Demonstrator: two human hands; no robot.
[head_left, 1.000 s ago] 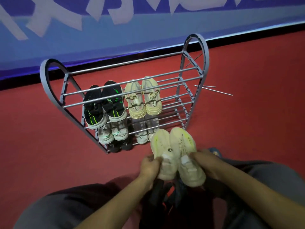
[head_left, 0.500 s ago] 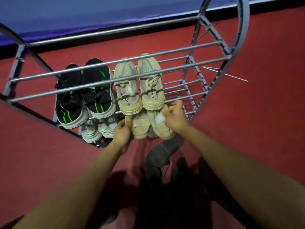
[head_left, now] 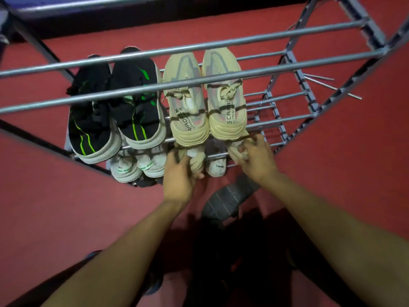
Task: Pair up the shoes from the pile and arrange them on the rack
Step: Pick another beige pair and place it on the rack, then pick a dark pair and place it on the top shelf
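Both hands have pushed further under the grey metal tube rack [head_left: 221, 41] since half a second ago, and the pair of pale cream knit sneakers they carry now sits deeper on a lower tier, partly hidden beneath the shoes above; the left hand [head_left: 179, 173] curls round the heel of the left cream sneaker [head_left: 195, 160]; the right hand [head_left: 254, 156] grips the heel of the right cream sneaker [head_left: 235, 151], fingers bent over its collar. On the tier above stand a pair of beige chunky-soled lettered sneakers [head_left: 208, 103], heels toward the camera, directly over the shoes being placed; to their left a pair of black knit sneakers with green stripes [head_left: 115, 111]; the top rails of the rack cross in front of both pairs. Lower down, left of the left hand, a pair of white sneakers with green accents [head_left: 137, 165] shows its heels; between the two hands a white shoe heel with a small dark label [head_left: 218, 167] peeks out. On the red carpeted floor [head_left: 332, 173] below the right wrist lies a dark grey shoe, sole up [head_left: 228, 196], with more dark shoes in shadow between the forearms; thin loose metal rods [head_left: 332, 87] lie on the floor beyond the rack's right end.
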